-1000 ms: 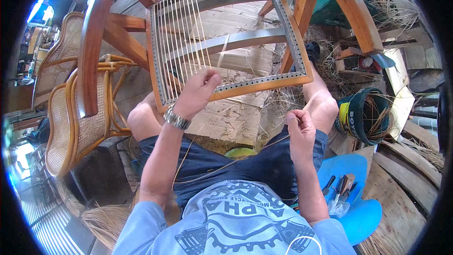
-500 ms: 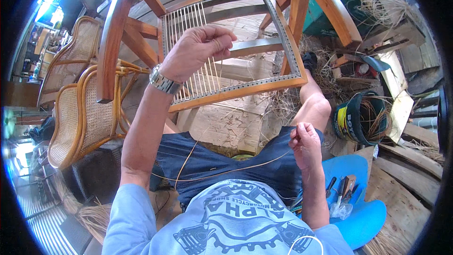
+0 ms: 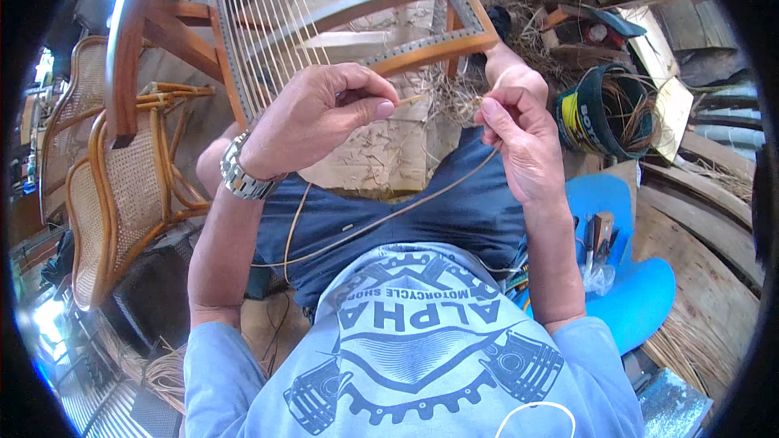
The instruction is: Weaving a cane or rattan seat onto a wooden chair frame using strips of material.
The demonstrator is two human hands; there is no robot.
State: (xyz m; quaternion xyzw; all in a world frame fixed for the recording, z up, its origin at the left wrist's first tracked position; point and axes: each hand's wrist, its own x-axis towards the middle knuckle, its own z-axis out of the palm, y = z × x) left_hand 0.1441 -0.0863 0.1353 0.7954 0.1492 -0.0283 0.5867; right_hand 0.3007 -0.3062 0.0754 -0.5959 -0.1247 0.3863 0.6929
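Above a lap in dark blue shorts (image 3: pixel 462 199), a person's two hands work near each other, thumbs and fingertips facing. The left hand (image 3: pixel 324 118), a silver wristwatch (image 3: pixel 240 169) at its wrist, pinches a short pale strand end (image 3: pixel 412 100) that pokes out toward the other hand. The right hand (image 3: pixel 523 142), fingers curled and tips pressed together, grips a long cane strand (image 3: pixel 389 216) that sags across the lap toward the person's left. Whether the two pieces are one length cannot be told. Just beyond the hands stands a wooden seat frame (image 3: pixel 438 50), its rim drilled with small holes and pale strands (image 3: pixel 272 32) stretched in rows over its left side. A rattan chair (image 3: pixel 130 195) stands at left; at right are a dark bucket (image 3: pixel 604 113) holding brown strands and a curved blue piece (image 3: pixel 641 308) bearing tools (image 3: pixel 599 235).
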